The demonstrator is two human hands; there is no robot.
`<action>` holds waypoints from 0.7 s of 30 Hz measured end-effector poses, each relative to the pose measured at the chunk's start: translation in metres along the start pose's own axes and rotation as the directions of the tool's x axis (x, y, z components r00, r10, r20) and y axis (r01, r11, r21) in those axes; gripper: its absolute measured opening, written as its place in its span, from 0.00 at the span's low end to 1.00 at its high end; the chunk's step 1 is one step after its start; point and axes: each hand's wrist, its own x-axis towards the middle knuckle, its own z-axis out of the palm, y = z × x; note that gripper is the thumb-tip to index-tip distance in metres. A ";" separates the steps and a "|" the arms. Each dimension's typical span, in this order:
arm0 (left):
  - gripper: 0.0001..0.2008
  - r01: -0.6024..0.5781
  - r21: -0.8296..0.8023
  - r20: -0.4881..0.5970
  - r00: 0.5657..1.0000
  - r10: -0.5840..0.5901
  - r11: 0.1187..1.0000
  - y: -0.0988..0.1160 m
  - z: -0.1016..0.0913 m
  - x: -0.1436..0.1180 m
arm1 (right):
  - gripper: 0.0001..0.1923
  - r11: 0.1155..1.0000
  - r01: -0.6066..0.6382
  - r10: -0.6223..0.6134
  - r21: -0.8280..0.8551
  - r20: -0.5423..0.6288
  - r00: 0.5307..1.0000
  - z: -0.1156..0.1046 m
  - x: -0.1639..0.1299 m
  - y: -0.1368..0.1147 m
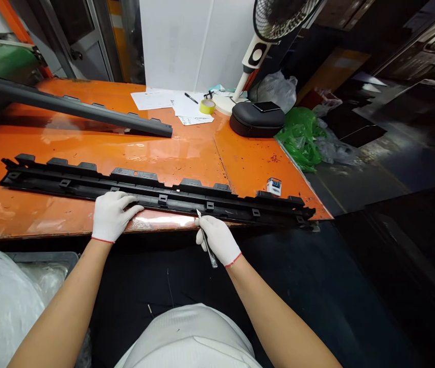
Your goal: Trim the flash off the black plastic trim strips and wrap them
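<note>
A long black plastic trim strip (pixel 68 181) with several clips and tabs lies along the front edge of the orange table (pixel 187 151). My left hand (pixel 111 215), in a white glove, rests flat on the strip near its middle. My right hand (pixel 218 239), also gloved, holds a thin metal blade tool (pixel 207 240) like a pen. The tool's tip touches the strip's near edge, to the right of my left hand.
A second long black strip (pixel 75 107) lies at the back left. Papers (pixel 171 100), a pen, a yellow tape roll (pixel 207 106), a fan base (pixel 256 118) and a small box (pixel 273 186) sit on the right part. Green bags (pixel 301 138) lie beyond the edge.
</note>
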 end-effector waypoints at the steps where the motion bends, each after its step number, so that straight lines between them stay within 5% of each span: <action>1: 0.23 0.002 0.007 0.002 1.000 -0.002 1.000 -0.001 0.001 0.000 | 0.13 1.000 0.000 0.000 -0.011 0.007 1.000 0.000 0.000 0.000; 21: 0.23 -0.008 -0.021 0.019 1.000 0.008 1.000 -0.003 0.006 0.003 | 0.10 0.999 -0.027 0.027 -0.043 0.003 1.000 0.005 0.016 -0.009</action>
